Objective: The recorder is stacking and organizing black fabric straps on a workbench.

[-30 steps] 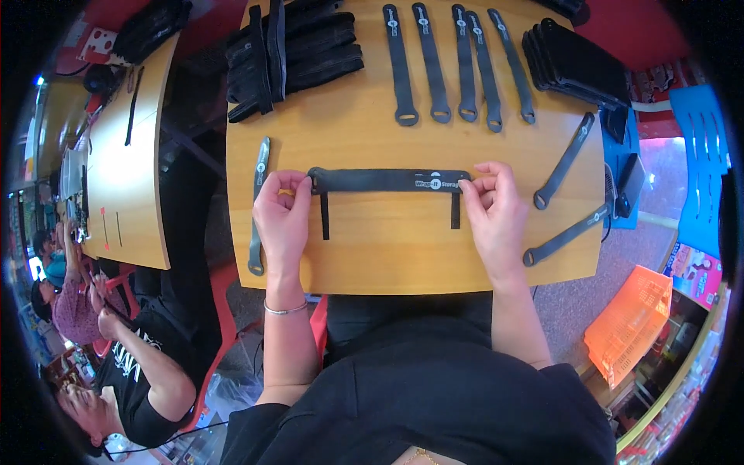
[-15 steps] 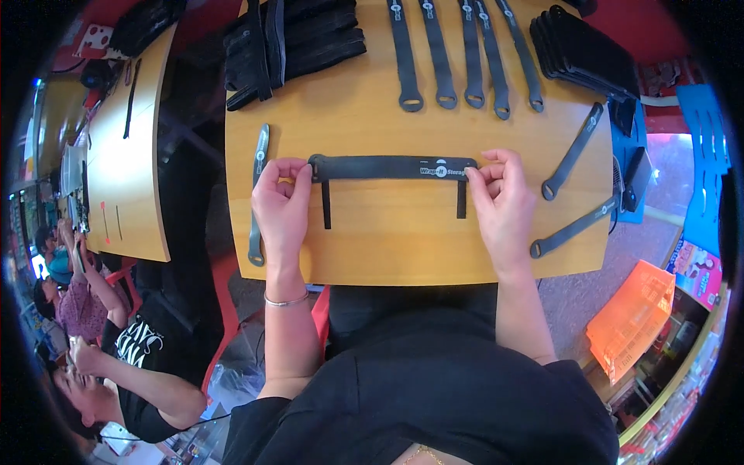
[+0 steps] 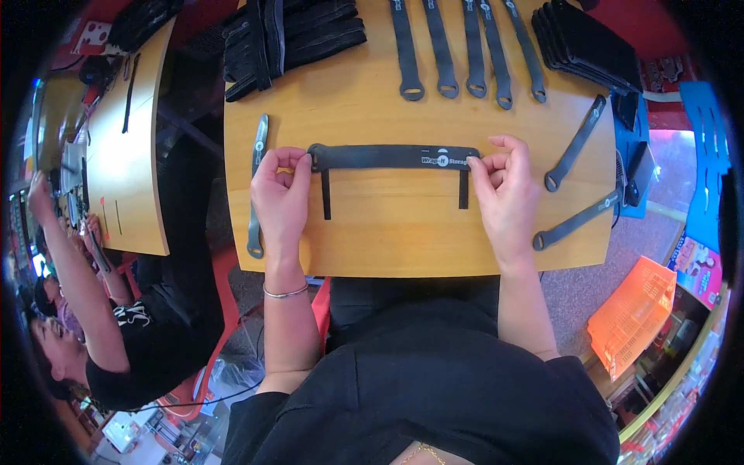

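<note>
A black strap (image 3: 372, 157) with a slotted end and white print stretches level above the wooden table (image 3: 387, 244). My left hand (image 3: 280, 190) pinches its slotted end between thumb and fingers. At the printed end, my right hand (image 3: 505, 186) has thumb and forefinger closed on the other tip. Two short black strips, a left one (image 3: 326, 195) and a right one (image 3: 463, 191), lie upright on the tabletop just below the strap. Partly behind my left hand lies another slotted strap (image 3: 256, 236).
Several straps (image 3: 442, 62) lie side by side at the far edge. A bundle of black straps (image 3: 310, 39) sits far left, a stack of black pieces (image 3: 585, 46) far right. Two more straps (image 3: 575, 147) lie at right. An orange crate (image 3: 632, 314) and a co-worker (image 3: 147, 341) flank the table.
The strap stays pinched between both hands, almost unmoved. At left, the co-worker has raised an arm and shifted. The view has tilted slightly.
</note>
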`<state>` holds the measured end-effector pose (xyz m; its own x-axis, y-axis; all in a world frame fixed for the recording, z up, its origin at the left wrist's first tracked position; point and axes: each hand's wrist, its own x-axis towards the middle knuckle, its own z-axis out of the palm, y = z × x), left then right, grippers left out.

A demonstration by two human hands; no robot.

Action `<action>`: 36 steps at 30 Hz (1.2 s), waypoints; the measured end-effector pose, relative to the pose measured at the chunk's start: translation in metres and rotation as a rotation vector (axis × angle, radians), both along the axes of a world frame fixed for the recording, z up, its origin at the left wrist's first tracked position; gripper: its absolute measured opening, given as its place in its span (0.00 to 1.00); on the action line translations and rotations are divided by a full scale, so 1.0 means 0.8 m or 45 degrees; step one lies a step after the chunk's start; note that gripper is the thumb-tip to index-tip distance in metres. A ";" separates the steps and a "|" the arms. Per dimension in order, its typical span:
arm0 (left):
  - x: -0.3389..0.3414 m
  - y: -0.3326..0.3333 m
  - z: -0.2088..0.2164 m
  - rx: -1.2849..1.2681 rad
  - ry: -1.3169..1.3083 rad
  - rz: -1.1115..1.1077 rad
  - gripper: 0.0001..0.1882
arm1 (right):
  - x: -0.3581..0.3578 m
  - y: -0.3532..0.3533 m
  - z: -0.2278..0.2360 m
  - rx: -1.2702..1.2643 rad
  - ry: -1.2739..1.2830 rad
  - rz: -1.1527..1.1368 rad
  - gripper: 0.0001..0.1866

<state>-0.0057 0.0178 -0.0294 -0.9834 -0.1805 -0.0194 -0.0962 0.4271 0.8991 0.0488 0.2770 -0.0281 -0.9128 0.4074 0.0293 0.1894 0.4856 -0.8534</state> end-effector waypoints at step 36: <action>0.000 0.001 0.001 -0.024 0.012 0.021 0.02 | -0.006 -0.002 0.004 0.104 -0.024 0.026 0.18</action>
<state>-0.0054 0.0183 -0.0288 -0.9804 -0.1970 -0.0065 -0.0949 0.4425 0.8917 0.0438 0.2755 -0.0253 -0.9215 0.3859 0.0442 0.1948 0.5576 -0.8070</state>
